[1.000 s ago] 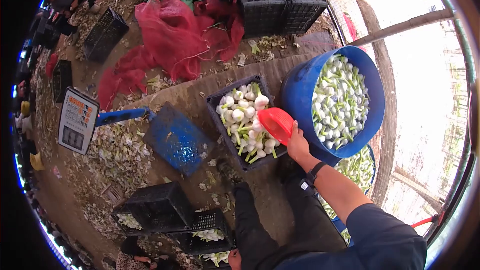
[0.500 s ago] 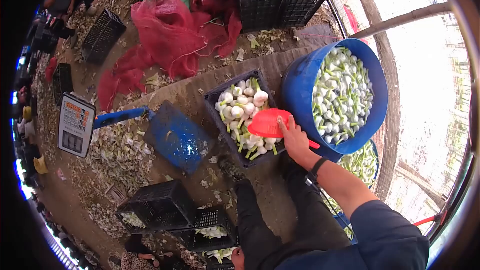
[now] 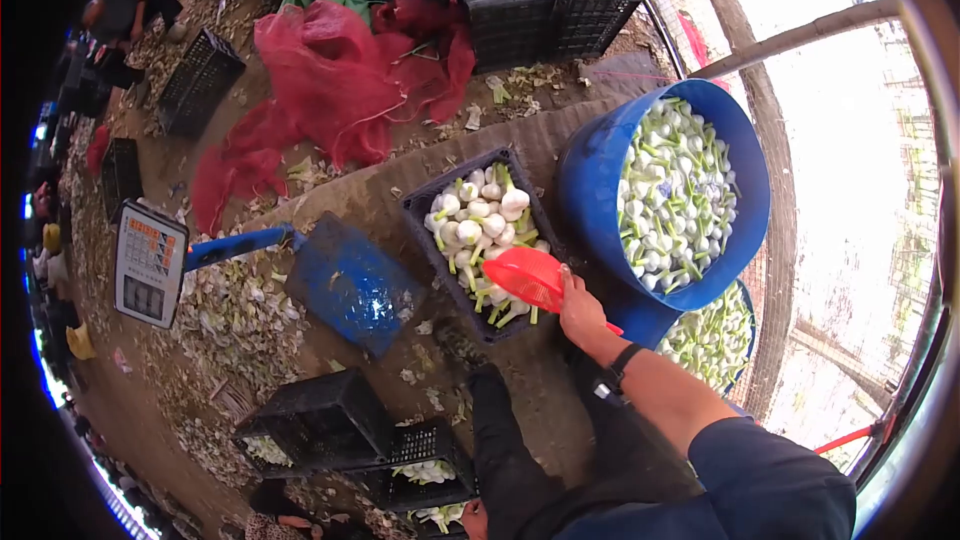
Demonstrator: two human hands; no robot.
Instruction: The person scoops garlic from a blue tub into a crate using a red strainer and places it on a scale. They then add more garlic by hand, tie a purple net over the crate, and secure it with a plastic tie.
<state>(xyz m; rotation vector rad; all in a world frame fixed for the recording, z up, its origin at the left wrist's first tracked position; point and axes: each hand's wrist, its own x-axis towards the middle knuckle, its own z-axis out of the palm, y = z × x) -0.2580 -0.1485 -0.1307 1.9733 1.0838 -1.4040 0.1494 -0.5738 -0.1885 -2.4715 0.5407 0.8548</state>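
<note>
My right hand (image 3: 582, 312) is closed around the handle of a red plastic scoop (image 3: 527, 273). The scoop hangs over the lower right part of a dark plastic crate (image 3: 427, 235), which holds white garlic bulbs (image 3: 470, 230) with short green stems. To the right of this hand stands a big blue tub (image 3: 590, 180) full of garlic heads (image 3: 680, 190) under what looks like water. At the bottom edge, beside my leg, a small part of my left hand (image 3: 475, 518) shows; its fingers are mostly hidden.
A blue platform scale (image 3: 350, 285) with a display head (image 3: 150, 265) stands left of the crate. Black crates (image 3: 320, 420) sit lower left, and others (image 3: 545, 5) are stacked behind red netting (image 3: 330, 80). Another garlic-filled tub (image 3: 710, 340) is at right. A person (image 3: 125, 10) bends far left.
My right hand and the red scoop have shifted slightly left and down, and the scoop is turned, its tip now farther over the crate. The whole view has moved a little.
</note>
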